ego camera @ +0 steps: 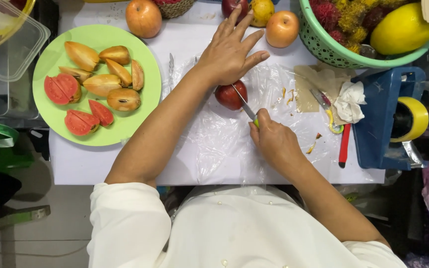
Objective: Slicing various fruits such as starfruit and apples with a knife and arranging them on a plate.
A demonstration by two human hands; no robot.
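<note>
A dark red apple lies on a clear plastic sheet spread over the white table. My left hand presses down on the apple's far side, fingers spread and flat. My right hand grips a small knife with a green handle. Its blade rests on the apple's right side, slanting up to the left.
A green plate at left carries cut red and brown fruit wedges. Whole apples and an orange fruit line the far edge. A green basket of fruit, a blue tape dispenser, a peeler and a crumpled tissue sit right.
</note>
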